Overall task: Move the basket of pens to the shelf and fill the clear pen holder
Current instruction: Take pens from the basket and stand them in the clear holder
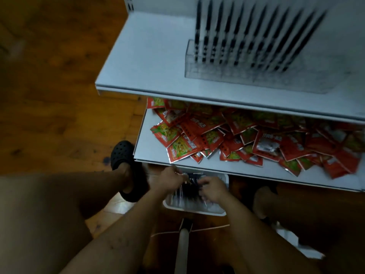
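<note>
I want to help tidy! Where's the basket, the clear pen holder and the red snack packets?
basket (197, 210): head view, its white near rim.
clear pen holder (217, 73): head view, its front wall.
red snack packets (178, 150): head view, front packet's face.

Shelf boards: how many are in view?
2. The upper board holds the clear pen holder; the lower board, beneath it, holds red snack packets. Others may be hidden.
</note>
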